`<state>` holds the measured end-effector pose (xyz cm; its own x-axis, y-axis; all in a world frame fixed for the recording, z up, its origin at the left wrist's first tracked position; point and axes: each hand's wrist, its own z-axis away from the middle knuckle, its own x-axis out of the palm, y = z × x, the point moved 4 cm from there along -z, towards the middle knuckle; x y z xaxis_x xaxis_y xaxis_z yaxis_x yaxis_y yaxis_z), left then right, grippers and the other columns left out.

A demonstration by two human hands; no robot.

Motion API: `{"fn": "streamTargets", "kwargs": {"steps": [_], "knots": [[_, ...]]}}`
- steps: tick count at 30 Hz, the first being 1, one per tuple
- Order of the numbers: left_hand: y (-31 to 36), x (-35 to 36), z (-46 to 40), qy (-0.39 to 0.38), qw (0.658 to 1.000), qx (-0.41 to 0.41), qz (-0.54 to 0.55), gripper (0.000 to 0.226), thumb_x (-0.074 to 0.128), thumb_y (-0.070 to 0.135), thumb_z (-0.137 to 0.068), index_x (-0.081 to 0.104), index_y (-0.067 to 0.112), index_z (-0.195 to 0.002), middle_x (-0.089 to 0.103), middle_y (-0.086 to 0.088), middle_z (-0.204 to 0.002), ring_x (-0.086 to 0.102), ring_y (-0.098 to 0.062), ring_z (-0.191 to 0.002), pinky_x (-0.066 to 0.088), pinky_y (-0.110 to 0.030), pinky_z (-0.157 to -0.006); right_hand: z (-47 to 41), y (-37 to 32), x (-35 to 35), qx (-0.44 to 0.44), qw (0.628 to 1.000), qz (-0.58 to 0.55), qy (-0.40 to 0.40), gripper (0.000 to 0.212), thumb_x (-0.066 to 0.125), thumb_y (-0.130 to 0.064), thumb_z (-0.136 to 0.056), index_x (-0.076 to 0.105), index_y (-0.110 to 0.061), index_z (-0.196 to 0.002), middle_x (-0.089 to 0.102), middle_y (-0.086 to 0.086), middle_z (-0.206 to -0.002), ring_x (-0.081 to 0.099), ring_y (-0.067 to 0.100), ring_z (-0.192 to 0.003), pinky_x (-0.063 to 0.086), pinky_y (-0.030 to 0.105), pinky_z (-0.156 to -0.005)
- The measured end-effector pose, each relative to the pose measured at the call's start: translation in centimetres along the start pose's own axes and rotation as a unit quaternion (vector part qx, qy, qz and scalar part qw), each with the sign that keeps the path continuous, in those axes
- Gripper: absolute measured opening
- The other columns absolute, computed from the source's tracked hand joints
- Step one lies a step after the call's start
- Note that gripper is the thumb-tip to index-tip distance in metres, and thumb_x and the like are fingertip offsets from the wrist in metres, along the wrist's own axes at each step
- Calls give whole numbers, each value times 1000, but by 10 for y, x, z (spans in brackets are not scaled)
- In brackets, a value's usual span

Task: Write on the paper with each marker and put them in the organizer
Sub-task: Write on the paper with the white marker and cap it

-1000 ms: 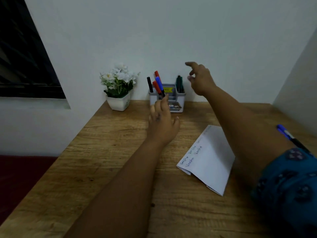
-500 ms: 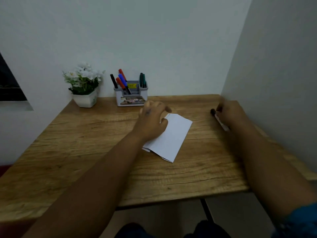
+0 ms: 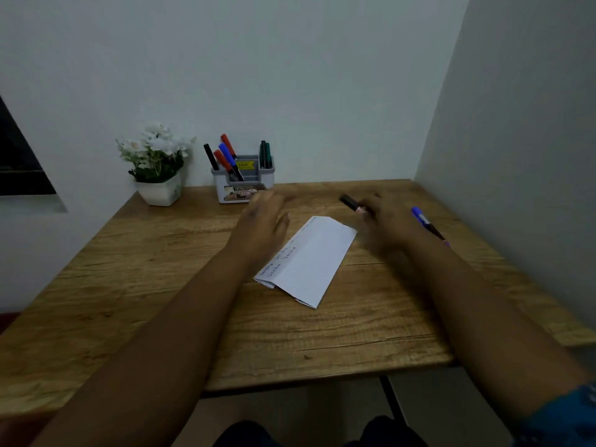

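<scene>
On the wooden surface (image 3: 135,304), a folded paper (image 3: 311,261) with handwriting along its left edge lies between the two hands. The left hand (image 3: 263,221) hovers at the paper's upper left, fingers straight, its grip wide and holding nothing. The right hand (image 3: 385,222), blurred, has its grip closed round a black marker (image 3: 350,202) whose cap end points up and left. A blue marker (image 3: 425,222) lies just right of that hand. The organizer (image 3: 245,185) stands at the wall, holding several markers, beside a flowerpot (image 3: 159,191).
</scene>
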<state>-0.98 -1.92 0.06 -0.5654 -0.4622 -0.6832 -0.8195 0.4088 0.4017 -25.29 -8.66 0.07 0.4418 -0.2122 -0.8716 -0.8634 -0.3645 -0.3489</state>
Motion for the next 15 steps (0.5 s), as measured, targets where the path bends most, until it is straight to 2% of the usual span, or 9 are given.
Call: {"fn": "streamTargets", "kwargs": {"steps": [2, 3, 4, 6, 8, 11, 15], "knots": [[13, 3, -2, -23, 997, 64, -24, 47, 47, 16, -99, 38, 14, -145, 31, 1, -153, 25, -15, -139, 20, -26, -112, 6, -40, 6, -119, 993, -21, 2, 19, 49, -18, -100, 58, -15, -117, 48, 2, -110, 44, 9, -77, 33, 24, -66], [18, 7, -3, -45, 995, 86, -35, 48, 44, 18, -100, 34, 10, -147, 28, -3, -155, 24, -18, -140, 20, -28, -114, 9, -58, 9, -163, 986, -17, 6, 19, 49, -16, -100, 57, -13, -117, 46, 3, -107, 43, 6, -73, 33, 24, -63], [20, 11, -4, -70, 992, 95, -41, 46, 42, 21, -101, 35, 8, -145, 33, -7, -151, 30, -21, -135, 26, -32, -113, 11, -72, 13, -199, 980, 0, 11, 19, 48, -15, -100, 56, -11, -117, 47, 3, -106, 44, 7, -73, 34, 25, -63], [20, 16, -5, -123, 988, 73, -51, 34, 37, 27, -103, 47, 8, -129, 49, -12, -128, 42, -19, -111, 39, -37, -95, 14, -89, 20, -240, 970, 49, 5, 19, 46, -16, -100, 56, -11, -115, 55, 5, -106, 52, 16, -82, 40, 29, -68], [13, 17, -7, -173, 982, 36, -59, 27, 35, 30, -103, 52, 12, -113, 56, -10, -109, 47, -18, -96, 40, -35, -80, 16, -95, 26, -243, 968, 65, -22, 14, 44, -23, -102, 55, -15, -106, 61, 6, -102, 54, 19, -84, 42, 33, -70], [11, 15, -7, -211, 975, 36, -56, 21, 37, 29, -101, 55, 18, -106, 62, -5, -101, 56, -20, -88, 45, -37, -76, 20, -96, 28, -256, 963, 70, -38, 11, 46, -30, -100, 50, -21, -95, 63, 0, -93, 57, 18, -78, 48, 38, -68], [12, 10, -5, -193, 978, 64, -40, 12, 40, 26, -100, 51, 25, -96, 60, 2, -92, 54, -16, -81, 39, -32, -69, 21, -97, 24, -279, 958, 54, -30, 11, 48, -30, -98, 52, -20, -94, 63, -3, -85, 57, 18, -71, 47, 37, -62]]}}
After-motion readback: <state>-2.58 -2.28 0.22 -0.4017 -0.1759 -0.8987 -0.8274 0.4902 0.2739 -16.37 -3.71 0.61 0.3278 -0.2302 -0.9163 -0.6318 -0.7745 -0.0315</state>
